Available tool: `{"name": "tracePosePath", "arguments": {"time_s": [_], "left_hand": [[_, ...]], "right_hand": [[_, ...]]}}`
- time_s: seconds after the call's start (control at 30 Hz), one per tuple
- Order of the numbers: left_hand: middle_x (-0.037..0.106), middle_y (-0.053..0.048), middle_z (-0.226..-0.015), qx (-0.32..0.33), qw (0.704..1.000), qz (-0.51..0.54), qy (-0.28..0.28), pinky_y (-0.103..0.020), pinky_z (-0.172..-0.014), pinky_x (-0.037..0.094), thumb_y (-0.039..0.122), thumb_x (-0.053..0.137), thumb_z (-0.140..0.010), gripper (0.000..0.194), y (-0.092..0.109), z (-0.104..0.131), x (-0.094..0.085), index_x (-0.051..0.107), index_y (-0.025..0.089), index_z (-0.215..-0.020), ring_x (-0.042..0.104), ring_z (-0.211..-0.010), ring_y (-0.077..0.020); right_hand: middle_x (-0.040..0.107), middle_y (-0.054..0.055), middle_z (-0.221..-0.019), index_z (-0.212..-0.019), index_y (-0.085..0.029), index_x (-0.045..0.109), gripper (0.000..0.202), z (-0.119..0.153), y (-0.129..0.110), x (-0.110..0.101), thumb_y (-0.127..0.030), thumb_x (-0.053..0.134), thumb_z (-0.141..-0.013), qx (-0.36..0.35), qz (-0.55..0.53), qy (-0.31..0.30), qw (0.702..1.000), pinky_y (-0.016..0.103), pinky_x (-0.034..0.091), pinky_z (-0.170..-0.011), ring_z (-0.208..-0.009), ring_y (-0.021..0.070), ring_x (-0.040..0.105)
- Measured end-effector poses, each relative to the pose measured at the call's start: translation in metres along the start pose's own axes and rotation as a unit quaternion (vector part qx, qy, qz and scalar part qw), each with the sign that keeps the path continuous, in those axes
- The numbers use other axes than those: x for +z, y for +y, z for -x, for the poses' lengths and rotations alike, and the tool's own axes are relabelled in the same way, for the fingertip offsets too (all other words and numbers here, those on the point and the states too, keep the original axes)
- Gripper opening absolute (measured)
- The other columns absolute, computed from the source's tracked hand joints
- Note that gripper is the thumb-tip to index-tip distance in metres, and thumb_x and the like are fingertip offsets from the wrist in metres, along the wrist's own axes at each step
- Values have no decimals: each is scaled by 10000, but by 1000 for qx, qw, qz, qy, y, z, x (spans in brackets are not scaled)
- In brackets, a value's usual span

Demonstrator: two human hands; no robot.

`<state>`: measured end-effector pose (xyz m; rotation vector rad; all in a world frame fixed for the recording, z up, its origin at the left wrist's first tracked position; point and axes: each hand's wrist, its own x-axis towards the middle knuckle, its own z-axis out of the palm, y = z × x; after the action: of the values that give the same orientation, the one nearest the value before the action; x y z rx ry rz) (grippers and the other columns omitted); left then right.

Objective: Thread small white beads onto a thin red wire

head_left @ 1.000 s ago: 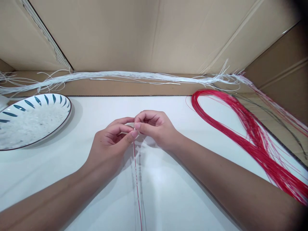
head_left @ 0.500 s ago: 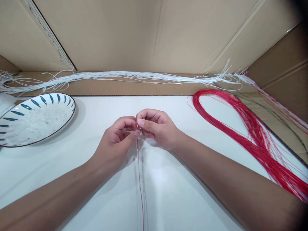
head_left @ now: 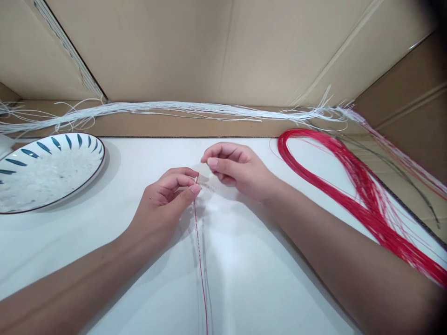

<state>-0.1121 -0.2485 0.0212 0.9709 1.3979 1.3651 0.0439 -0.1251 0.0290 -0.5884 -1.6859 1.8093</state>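
Thread (head_left: 199,251) this fine, red and white, should be light and limp, likely easy to let slip; I judge a pinch close to its upper end the surest hold. It runs down toward me from my left hand (head_left: 162,197), whose thumb and forefinger nip it, over the white table (head_left: 258,270). My right hand (head_left: 240,172) is apart from it, farther right, fingertips drawn close together; whether they hold anything I cannot tell.

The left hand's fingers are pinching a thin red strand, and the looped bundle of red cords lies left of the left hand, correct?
No: the looped bundle of red cords lies right of the right hand, as the head view shows. The rest stands.
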Motion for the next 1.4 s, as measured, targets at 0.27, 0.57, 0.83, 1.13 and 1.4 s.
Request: {"name": "tracePosePath", "arguments": {"time_s": [0.27,0.57,0.83,1.13,1.4], "left_hand": [[642,0,-1178,-12,999,-48,0,-298,-708,423,308,766,-849,138,0,2,-3,769,277,-714,605,-953,-170],[631,-8,-1184,-8,999,-48,-24,-310,-728,433,315,767,-862,150,-1,1,-3,756,269,-720,597,-977,-188],[668,-22,-1291,-33,999,-29,-16,-303,-731,470,301,798,-838,151,4,5,-1,760,254,-698,626,-1128,-231],[634,14,-1454,-30,999,33,-7,-419,-944,501,308,805,-822,167,9,8,3,755,260,-671,646,-1165,-279],[662,-11,-1429,-41,997,59,-14,-473,-1015,486,287,796,-818,169,8,8,3,740,252,-663,626,-1229,-310]], "right_hand": [[622,-5,-774,-924,-165,710,177,1,-19,-33,-180,683,-750,161,325,-122,924,247,410,-578,-664,124,536],[693,50,-925,-788,-170,741,49,-2,-6,-28,-206,714,-771,45,378,-126,916,266,438,-632,-717,135,576],[629,-26,-620,-738,-149,678,56,0,2,-19,-162,732,-735,92,107,-45,989,214,459,-518,-539,88,550],[745,4,-718,-831,-134,761,196,0,15,5,-207,914,-733,64,-192,-49,978,167,581,-584,-604,74,676],[798,20,-803,-845,-151,810,142,1,15,5,-186,913,-755,90,-254,-78,960,143,622,-645,-652,66,726]]}}
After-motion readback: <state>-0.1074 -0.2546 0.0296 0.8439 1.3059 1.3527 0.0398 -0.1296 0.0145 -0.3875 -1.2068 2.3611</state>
